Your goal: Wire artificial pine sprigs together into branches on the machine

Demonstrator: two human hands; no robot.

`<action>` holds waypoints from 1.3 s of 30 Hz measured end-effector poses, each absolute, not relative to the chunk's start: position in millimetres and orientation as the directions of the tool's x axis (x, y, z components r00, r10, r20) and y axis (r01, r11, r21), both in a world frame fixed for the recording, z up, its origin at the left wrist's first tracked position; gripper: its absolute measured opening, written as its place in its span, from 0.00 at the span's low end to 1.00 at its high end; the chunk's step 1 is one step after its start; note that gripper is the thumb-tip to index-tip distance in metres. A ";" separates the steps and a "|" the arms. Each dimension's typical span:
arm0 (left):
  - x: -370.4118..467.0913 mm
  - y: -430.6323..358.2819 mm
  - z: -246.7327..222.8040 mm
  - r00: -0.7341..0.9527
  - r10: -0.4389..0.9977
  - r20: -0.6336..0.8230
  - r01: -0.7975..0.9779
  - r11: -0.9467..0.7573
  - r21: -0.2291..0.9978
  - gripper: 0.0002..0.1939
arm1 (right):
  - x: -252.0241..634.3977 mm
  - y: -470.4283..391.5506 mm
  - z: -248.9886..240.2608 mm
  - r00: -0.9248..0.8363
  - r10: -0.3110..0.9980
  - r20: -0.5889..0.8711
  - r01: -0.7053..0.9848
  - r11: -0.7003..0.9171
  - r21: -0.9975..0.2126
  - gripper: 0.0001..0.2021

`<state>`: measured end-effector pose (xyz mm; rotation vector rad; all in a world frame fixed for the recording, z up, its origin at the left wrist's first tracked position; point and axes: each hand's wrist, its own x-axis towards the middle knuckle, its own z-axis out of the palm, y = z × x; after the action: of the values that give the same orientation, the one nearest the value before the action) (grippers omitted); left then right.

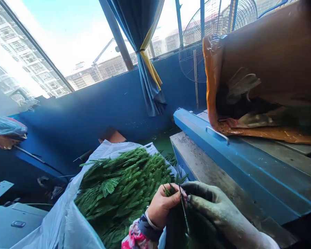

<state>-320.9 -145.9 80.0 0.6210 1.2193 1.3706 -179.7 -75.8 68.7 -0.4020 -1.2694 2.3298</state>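
Low in the view my left hand, bare with a band at the wrist, is closed in a pinch on an artificial pine sprig. The thin dark stem of this sprig runs down from between the two hands. My right hand, in a worn, dirt-stained glove, is closed too, its fingertips meeting the left ones at the stem. Exactly how the right fingers grip it is partly hidden. Just beyond my left hand lies a heap of green artificial pine branches in a large white sack.
To the right runs a blue metal machine cover with a handle, along a grey ledge. A box lined with brown tape sits above it. Behind are a wire fan guard, a tied curtain and a blue wall.
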 end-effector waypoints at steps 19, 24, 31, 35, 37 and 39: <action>-305.6 -135.8 65.2 -0.135 0.941 -0.310 -0.460 0.217 0.861 0.29 | -171.7 -56.9 79.8 -0.804 0.565 -0.188 -0.040 -0.366 -0.930 0.05; -298.7 -129.9 61.0 -0.209 0.939 -0.274 -0.356 0.188 0.915 0.23 | -165.9 -49.8 62.1 -0.662 0.715 -0.225 -0.105 -0.386 -0.917 0.12; -296.6 -129.6 61.5 -0.129 0.935 -0.331 -0.438 0.245 0.865 0.19 | -170.0 -56.7 38.2 -0.492 0.845 -0.212 -0.233 -0.362 -0.903 0.17; -302.1 -131.0 55.2 -0.155 0.926 -0.344 -0.437 0.248 0.865 0.20 | -171.8 -53.6 32.8 -0.296 0.932 -0.210 -0.294 -0.298 -0.908 0.17; -305.5 -131.9 52.7 -0.184 0.915 -0.360 -0.430 0.254 0.866 0.21 | -171.3 -46.0 36.1 -0.359 0.928 -0.102 -0.137 -0.161 -0.977 0.20; -308.2 -132.7 52.1 -0.208 0.908 -0.363 -0.427 0.249 0.869 0.21 | -171.9 -38.4 42.2 -0.526 0.850 0.039 0.127 0.124 -0.984 0.21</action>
<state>-308.2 -132.7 52.1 0.5296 1.2344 1.3264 -171.9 -38.4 42.2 -0.9477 -1.7695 1.4522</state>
